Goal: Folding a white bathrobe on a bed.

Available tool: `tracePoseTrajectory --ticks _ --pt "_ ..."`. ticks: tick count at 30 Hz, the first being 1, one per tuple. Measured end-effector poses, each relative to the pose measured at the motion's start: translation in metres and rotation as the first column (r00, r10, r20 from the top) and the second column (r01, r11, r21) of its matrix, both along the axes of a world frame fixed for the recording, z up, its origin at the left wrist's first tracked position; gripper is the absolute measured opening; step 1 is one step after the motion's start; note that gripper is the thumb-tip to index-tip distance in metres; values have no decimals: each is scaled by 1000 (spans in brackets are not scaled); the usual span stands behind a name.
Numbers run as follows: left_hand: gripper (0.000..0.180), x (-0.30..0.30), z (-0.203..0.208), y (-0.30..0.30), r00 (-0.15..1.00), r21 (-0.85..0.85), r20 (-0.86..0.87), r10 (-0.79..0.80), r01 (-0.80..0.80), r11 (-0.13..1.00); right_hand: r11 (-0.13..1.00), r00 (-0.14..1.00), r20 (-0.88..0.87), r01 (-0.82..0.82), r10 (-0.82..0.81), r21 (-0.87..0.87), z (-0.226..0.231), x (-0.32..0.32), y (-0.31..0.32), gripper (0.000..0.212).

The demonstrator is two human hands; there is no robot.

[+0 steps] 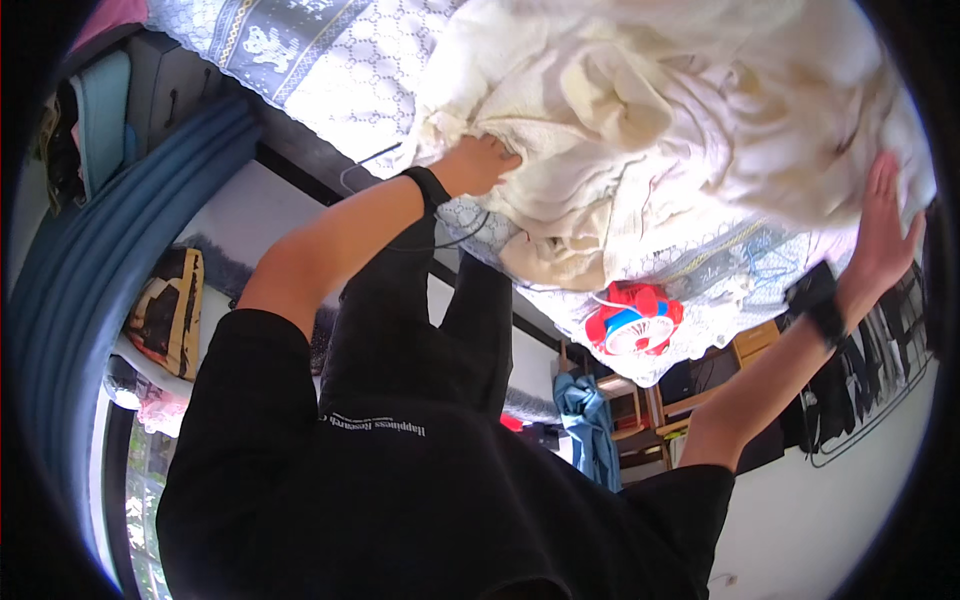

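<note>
My left hand [483,163] grips the left edge of a rumpled cream cotton blanket [640,110] heaped on the patterned white bedsheet [330,70]. My right hand [883,235], open and flat, presses its right edge. I seem mid-spreading; smoothing outward looks next.

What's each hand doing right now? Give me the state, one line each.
Left hand: closed, gripping a fold of the cream blanket.
Right hand: open, fingers spread flat against the blanket's edge, holding nothing.
</note>
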State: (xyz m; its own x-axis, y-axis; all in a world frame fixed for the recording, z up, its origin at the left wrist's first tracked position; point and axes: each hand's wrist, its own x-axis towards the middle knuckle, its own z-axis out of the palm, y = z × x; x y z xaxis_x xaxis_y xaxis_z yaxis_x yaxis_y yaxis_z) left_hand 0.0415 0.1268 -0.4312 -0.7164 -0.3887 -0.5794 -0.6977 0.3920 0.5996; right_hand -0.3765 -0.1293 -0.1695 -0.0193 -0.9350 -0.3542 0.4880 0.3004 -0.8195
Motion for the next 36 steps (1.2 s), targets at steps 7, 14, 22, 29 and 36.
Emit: tracePoseTrajectory --ticks 7,14,22,29,36 --pt "37 -3 -1 2 999 -41 -40 8 -9 999 888 125 -965 -432 232 157 -180 13 98 33" --pt "37 4 -5 3 1000 -21 -16 -3 3 1000 849 30 -959 459 281 263 -251 116 209 96" --pt "40 5 -5 5 999 -5 35 -3 4 1000 801 553 -830 463 73 379 -252 124 164 102" --pt "37 4 -2 -3 1000 19 -18 -11 12 1000 945 142 -951 148 273 293 -260 127 150 55" --pt "38 5 -9 1 999 7 -38 -8 8 1000 862 254 -859 140 444 487 -110 -86 139 44"
